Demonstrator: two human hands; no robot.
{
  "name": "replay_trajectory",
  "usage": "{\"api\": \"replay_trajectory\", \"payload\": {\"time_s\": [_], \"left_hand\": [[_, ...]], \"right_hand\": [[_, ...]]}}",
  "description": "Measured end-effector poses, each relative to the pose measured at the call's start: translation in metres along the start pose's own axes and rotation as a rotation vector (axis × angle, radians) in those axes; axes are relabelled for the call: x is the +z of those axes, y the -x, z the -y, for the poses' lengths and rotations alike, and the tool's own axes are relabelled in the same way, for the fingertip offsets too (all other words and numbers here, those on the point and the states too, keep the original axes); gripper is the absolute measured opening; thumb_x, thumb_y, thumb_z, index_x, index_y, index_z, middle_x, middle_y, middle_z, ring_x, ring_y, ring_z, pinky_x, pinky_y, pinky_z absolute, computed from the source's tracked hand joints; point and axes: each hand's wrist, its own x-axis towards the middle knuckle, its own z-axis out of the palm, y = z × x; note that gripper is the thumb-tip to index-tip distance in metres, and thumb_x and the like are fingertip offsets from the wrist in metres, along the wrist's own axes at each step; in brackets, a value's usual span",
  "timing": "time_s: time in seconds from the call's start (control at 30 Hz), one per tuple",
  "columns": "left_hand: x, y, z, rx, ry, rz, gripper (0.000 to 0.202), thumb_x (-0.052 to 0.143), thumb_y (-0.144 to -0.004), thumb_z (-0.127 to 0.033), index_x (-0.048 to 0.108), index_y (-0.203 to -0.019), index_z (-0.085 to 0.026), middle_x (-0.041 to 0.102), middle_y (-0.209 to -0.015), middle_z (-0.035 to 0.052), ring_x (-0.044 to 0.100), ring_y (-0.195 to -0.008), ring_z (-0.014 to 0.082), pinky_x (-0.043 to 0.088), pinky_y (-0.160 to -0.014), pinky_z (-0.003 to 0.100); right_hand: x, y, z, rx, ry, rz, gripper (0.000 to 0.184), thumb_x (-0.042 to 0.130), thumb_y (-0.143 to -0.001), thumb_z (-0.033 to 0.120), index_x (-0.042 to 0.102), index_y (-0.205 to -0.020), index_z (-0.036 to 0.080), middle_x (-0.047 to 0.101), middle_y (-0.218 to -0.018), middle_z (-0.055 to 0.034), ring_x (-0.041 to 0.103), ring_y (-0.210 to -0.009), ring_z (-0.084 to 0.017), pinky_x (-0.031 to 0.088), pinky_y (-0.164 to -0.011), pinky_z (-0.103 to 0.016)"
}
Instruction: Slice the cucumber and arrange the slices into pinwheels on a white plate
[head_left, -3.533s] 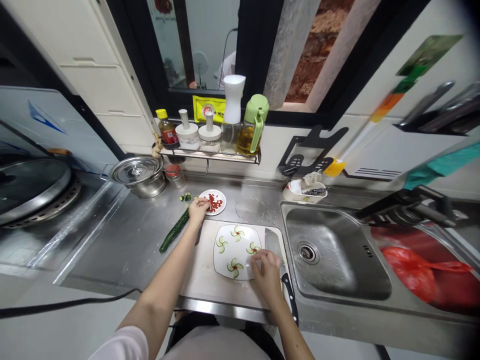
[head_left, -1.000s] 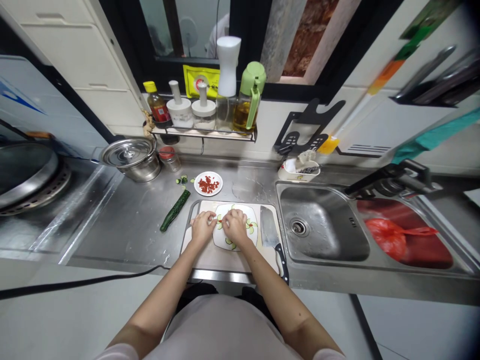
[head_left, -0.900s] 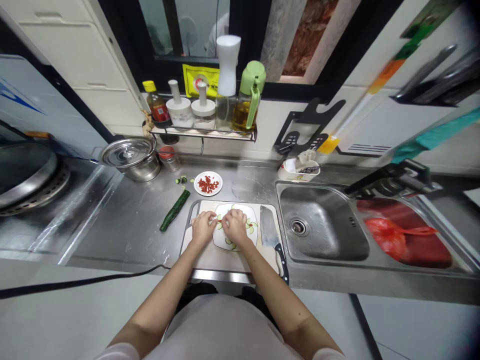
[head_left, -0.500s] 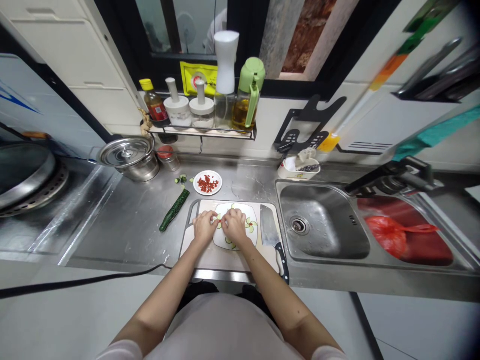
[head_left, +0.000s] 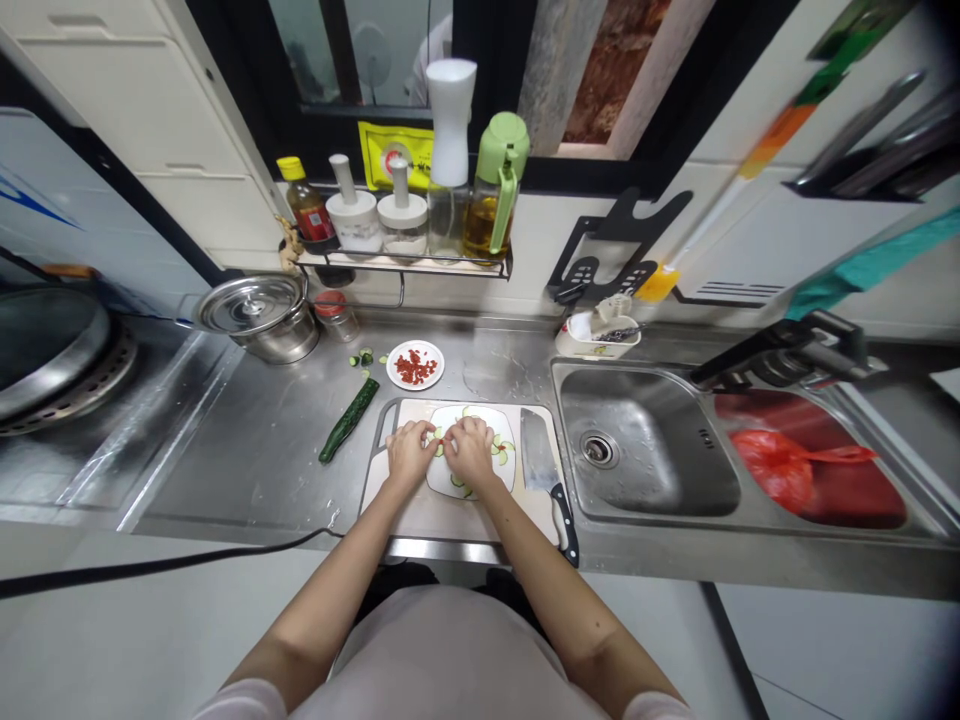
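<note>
A white square plate (head_left: 442,486) rests on the cutting board (head_left: 420,525), with thin cucumber slices (head_left: 502,452) and small red bits laid out near its edges. My left hand (head_left: 409,452) reaches over the plate's left side, its fingertips pinched at a pale-green cucumber slice (head_left: 437,434). Close beside it, my right hand (head_left: 470,450) is closed too, fingertips pointing down at the same spot. A tiny red piece shows between the two hands; which fingers hold it I cannot tell. A cleaver (head_left: 538,450) lies on the board's right side.
Behind the board stands a small white dish (head_left: 393,372) of chopped red pieces. A cucumber (head_left: 349,420) and several cut ends (head_left: 365,357) lie to the left. The sink (head_left: 645,450) is on the right, a lidded steel pot (head_left: 262,318) at back left, a seasoning shelf (head_left: 405,264) above.
Both hands stay at nearly the same spot over the plate, fingertips still together. The objects keep their places; the view has shifted very slightly.
</note>
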Motion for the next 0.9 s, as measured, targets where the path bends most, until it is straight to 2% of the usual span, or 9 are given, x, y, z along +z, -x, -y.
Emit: {"api": "replay_trajectory", "payload": {"time_s": [0.3, 0.67, 0.9], "left_hand": [[0.001, -0.002, 0.0, -0.009, -0.006, 0.008, 0.018, 0.063, -0.081, -0.03, 0.068, -0.097, -0.025, 0.063, -0.088, 0.0022, 0.056, -0.092, 0.0204, 0.033, -0.082, 0.032], [-0.01, -0.003, -0.002, -0.037, 0.063, -0.031, 0.02, 0.061, -0.08, -0.031, 0.068, -0.098, -0.025, 0.064, -0.089, 0.0021, 0.058, -0.091, 0.02, 0.036, -0.081, 0.032], [-0.002, -0.004, -0.001, -0.013, 0.024, -0.007, 0.02, 0.063, -0.079, -0.03, 0.068, -0.098, -0.025, 0.064, -0.089, 0.0032, 0.058, -0.092, 0.0215, 0.035, -0.084, 0.033]], "right_hand": [[0.005, -0.004, -0.001, -0.003, 0.003, 0.006, 0.016, 0.053, -0.088, 0.026, 0.067, -0.084, 0.02, 0.055, -0.102, -0.0073, 0.037, -0.101, -0.023, 0.024, -0.086, -0.036], [-0.01, -0.003, -0.002, 0.051, -0.052, -0.024, 0.014, 0.054, -0.088, 0.028, 0.066, -0.086, 0.021, 0.055, -0.104, -0.0061, 0.038, -0.101, -0.023, 0.025, -0.086, -0.035], [-0.003, -0.006, 0.0, 0.031, -0.037, 0.031, 0.013, 0.055, -0.087, 0.028, 0.066, -0.085, 0.021, 0.055, -0.104, -0.0062, 0.037, -0.103, -0.023, 0.025, -0.086, -0.035]]}}
